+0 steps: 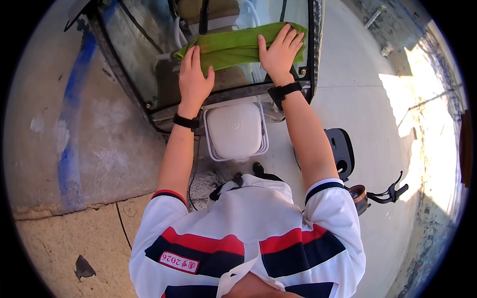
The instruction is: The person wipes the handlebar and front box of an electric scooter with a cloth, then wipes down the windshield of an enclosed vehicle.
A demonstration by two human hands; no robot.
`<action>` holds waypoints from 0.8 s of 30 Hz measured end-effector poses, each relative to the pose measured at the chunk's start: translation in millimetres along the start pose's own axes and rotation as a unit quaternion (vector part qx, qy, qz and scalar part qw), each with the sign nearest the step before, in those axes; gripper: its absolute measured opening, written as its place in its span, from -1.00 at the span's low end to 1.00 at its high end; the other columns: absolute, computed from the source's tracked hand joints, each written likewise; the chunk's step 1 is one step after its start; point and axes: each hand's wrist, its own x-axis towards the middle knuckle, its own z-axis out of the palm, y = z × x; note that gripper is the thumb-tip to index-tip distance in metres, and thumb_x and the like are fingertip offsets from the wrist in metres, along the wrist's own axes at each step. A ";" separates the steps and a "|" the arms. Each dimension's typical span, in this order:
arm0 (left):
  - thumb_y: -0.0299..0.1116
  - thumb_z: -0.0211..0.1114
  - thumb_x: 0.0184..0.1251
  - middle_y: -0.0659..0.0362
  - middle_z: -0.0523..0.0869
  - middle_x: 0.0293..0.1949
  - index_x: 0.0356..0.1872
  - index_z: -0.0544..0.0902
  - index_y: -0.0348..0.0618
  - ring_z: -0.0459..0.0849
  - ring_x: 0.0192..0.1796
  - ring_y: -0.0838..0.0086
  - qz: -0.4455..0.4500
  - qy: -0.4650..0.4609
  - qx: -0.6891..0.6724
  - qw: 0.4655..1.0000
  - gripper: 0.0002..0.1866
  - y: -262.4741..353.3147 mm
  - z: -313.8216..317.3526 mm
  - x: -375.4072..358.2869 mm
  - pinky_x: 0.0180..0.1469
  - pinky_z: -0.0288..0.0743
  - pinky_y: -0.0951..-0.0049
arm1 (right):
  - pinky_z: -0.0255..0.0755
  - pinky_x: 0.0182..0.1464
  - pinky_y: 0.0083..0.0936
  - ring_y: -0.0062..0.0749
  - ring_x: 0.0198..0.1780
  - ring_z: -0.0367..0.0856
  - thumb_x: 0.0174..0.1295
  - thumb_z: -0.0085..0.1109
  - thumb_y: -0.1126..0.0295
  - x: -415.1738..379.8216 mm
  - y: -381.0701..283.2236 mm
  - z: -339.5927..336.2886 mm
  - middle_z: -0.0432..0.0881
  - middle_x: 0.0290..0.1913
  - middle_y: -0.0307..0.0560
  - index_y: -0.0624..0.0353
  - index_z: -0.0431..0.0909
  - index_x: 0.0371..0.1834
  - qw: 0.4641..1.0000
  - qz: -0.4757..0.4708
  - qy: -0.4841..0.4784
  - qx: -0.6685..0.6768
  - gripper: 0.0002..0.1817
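Note:
A green cloth (226, 43), folded into a long wrinkled strip, lies across the glass windshield (144, 69) of a small vehicle. My left hand (195, 82) rests its fingertips on the cloth's left end, fingers straight and close together, thumb held apart. On the right end, my right hand (281, 53) presses flat with its fingers spread. Neither hand is wrapped around the cloth. Both wrists wear black straps. Through the glass a seat and pale tubing show in part.
Below the windshield, a white rounded box (234, 128) sits in a white wire frame. To the right are a dark grey plastic part (340, 151) and a black handlebar grip (400, 190). A stone chip (84, 268) lies on the ground at lower left.

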 end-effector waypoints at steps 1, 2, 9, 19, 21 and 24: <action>-0.34 0.35 0.25 -0.02 0.42 0.39 0.42 0.36 -0.23 0.46 0.38 0.05 0.002 -0.001 -0.003 1.000 -0.31 -0.4 -0.5 -0.3 0.34 0.45 0.17 | -0.25 0.54 0.31 0.59 0.55 -0.17 0.34 0.09 -0.16 -5.6 0.6 -0.6 0.09 0.49 0.57 0.47 -0.03 0.56 1.000 -0.002 -0.005 0.002 0.01; -0.34 0.35 0.25 -0.02 0.42 0.40 0.43 0.35 -0.23 0.46 0.38 0.04 0.004 -0.002 -0.006 1.000 -0.30 -0.4 -0.6 -0.8 0.34 0.45 0.17 | -0.24 0.53 0.31 0.59 0.56 -0.17 0.34 0.09 -0.15 -10.0 1.9 -1.4 0.09 0.49 0.57 0.47 -0.03 0.56 1.000 -0.003 -0.010 0.003 0.01; -0.35 0.34 0.26 -0.05 0.40 0.41 0.45 0.33 -0.26 0.45 0.38 0.02 0.007 -0.008 -0.017 1.000 -0.28 2.3 4.0 -8.0 0.35 0.44 0.17 | -0.21 0.52 0.33 0.55 0.55 -0.11 0.28 0.19 -0.07 -1.1 -9.6 -10.5 0.15 0.50 0.45 0.43 0.04 0.55 0.998 -0.042 -0.017 -0.043 -0.02; -0.42 0.37 0.16 -0.07 0.45 0.33 0.37 0.37 -0.31 0.47 0.33 -0.02 0.000 -0.021 -0.047 0.999 -0.30 0.6 -3.4 -8.7 0.34 0.43 0.15 | -0.14 0.52 0.32 0.21 0.59 0.02 0.26 0.22 0.05 31.7 -94.2 23.9 0.28 0.50 0.11 0.02 0.18 0.58 0.971 -0.236 -0.020 0.021 -0.17; -0.38 0.36 0.21 -0.04 0.42 0.38 0.42 0.35 -0.25 0.49 0.33 0.00 0.011 -0.021 -0.024 0.999 -0.29 -3.7 -3.8 -9.5 0.31 0.47 0.15 | -0.08 0.52 0.26 0.07 0.59 0.07 0.29 0.21 0.07 26.6 -98.8 28.1 0.33 0.48 -0.04 -0.13 0.24 0.56 0.971 -0.235 -0.007 0.030 -0.26; -0.36 0.35 0.25 -0.02 0.40 0.37 0.42 0.37 -0.19 0.52 0.30 0.01 -0.012 -0.031 -0.022 0.999 -0.31 -1.8 -7.0 -9.4 0.25 0.52 0.15 | -0.09 0.52 0.26 0.05 0.59 0.07 0.26 0.23 -0.03 28.4 -88.2 17.9 0.34 0.48 -0.04 -0.16 0.24 0.56 0.964 -0.263 -0.035 0.033 -0.21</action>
